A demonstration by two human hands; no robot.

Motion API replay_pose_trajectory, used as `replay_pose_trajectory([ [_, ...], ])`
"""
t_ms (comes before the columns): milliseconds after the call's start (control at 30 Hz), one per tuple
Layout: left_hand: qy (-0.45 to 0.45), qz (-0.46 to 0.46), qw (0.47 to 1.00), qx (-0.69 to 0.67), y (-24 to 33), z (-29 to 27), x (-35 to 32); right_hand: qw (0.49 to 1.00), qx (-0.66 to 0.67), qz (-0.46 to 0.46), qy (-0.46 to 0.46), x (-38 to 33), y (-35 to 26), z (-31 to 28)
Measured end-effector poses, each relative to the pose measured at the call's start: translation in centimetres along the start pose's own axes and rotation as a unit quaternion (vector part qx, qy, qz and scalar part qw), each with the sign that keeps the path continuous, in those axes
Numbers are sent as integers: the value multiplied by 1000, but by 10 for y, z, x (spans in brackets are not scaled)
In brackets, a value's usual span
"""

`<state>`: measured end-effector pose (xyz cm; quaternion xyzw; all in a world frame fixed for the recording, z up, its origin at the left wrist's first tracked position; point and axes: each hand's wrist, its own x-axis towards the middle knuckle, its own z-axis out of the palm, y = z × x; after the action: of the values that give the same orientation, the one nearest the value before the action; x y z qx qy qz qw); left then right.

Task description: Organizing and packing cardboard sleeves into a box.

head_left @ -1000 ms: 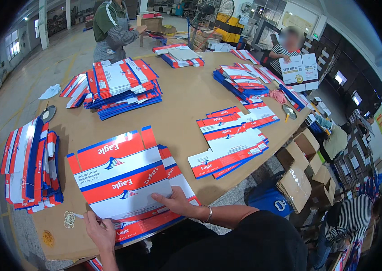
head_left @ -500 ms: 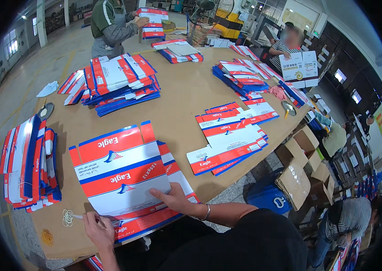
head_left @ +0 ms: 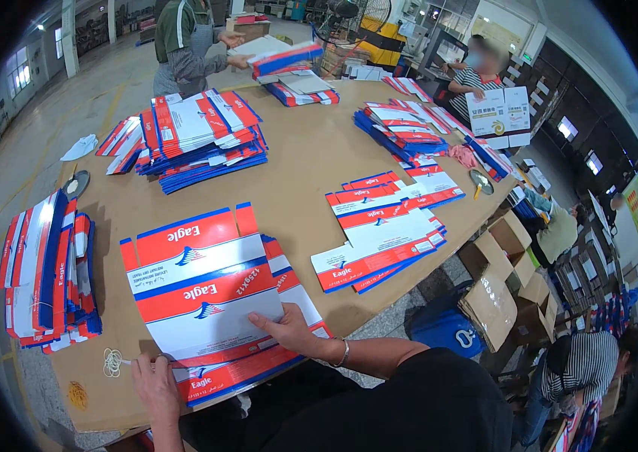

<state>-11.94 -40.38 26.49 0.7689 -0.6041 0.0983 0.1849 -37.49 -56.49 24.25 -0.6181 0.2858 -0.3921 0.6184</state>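
A flat printed carton blank (head_left: 209, 290), red, white and blue, lies in front of me on a small stack of like blanks (head_left: 277, 260). My right hand (head_left: 292, 329) grips its near right edge, thumb on top and the other fingers hidden underneath. At the near left corner, my left hand (head_left: 154, 383) has its fingers closed in a pinch. A thin pale strip shows between those fingertips and a loose bunch of white bands (head_left: 113, 363); whether they hold it is too small to tell. Yellow rubber bands (head_left: 78, 395) lie nearer the table corner.
Stacked blanks stand at the left (head_left: 51, 275), the far left (head_left: 202, 139) and the far right (head_left: 402, 128). Overlapping blanks (head_left: 387, 226) lie right of me. Dark dishes (head_left: 482, 181) sit near the edges. Open cardboard boxes (head_left: 511, 248) and a blue bin (head_left: 447, 320) stand beyond the right edge. Co-workers stand around.
My left hand has shifted slightly left, toward the white bands. The blank under my right hand has turned a little. At the back, a co-worker has swung blanks over onto a pile.
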Motion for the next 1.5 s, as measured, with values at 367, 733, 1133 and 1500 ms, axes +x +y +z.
replay_pose_trajectory([
  [367,-129,-67,989,7,18,-32,-4,1000,-5,25,-2,-1,10,9],
  [733,-145,-29,984,-99,-12,-10,-2,995,6,61,83,16,7,1],
  [1133,-13,6,993,-114,-14,-5,-14,995,-13,44,87,12,10,6],
  [1500,-63,-10,996,-62,1,-12,-1,996,-23,49,73,13,14,1],
])
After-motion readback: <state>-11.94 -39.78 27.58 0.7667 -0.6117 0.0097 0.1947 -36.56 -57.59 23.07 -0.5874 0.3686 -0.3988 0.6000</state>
